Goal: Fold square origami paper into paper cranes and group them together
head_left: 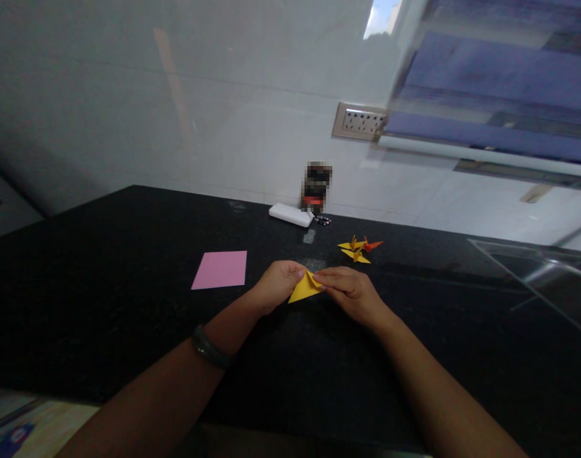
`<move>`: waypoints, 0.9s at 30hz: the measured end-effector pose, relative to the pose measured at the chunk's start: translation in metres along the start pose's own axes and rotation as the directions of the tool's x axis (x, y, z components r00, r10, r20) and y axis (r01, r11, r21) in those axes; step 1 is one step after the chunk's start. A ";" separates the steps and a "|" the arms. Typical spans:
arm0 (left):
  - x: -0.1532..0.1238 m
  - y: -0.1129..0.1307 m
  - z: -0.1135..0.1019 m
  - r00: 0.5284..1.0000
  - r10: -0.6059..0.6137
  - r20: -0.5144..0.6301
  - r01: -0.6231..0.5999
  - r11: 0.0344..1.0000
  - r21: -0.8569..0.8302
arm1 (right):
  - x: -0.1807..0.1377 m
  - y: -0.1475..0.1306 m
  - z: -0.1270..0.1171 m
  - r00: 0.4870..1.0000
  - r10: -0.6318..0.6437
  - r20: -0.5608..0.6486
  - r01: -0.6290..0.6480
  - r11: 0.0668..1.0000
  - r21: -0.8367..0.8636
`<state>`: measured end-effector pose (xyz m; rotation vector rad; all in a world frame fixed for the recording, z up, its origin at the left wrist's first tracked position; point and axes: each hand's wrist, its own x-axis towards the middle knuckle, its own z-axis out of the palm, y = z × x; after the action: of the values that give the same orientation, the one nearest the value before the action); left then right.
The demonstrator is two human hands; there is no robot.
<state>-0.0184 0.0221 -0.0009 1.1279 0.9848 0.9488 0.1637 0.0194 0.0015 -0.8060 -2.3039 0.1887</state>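
Between my two hands is a yellow sheet of origami paper (303, 291), partly folded, with one flap raised near its top. My left hand (277, 284) pinches its upper left edge between thumb and fingers. On the other side my right hand (353, 294) grips the right edge, fingertips pressed on the flap. Folded paper cranes, yellow ones (356, 256) and an orange one (371, 246), sit just beyond my right hand. To the left of my left hand a pink square of paper (221, 270) lies flat on the dark countertop (128, 305).
A white power bank (290, 215) with a beaded strap (322, 220) lies near the wall, before a pixelated upright object (316, 186). At right, a sink edge (519, 273) borders the counter. Above are a wall socket (359, 121) and a blue blind (490, 89).
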 end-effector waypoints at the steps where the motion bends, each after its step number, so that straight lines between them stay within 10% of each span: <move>1: 0.000 0.001 0.000 1.000 -0.002 -0.001 0.002 1.000 -0.003 | 0.000 0.000 0.000 1.000 -0.003 -0.005 0.003 1.000 -0.001; 27: 0.001 -0.001 -0.001 0.994 -0.085 0.066 0.100 0.955 -0.279 | 0.004 -0.004 -0.005 0.980 -0.065 0.186 0.105 0.972 -0.212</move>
<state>-0.0189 0.0233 -0.0026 0.8563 0.8221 0.9452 0.1624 0.0180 0.0091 -0.8256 -2.5559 -0.0369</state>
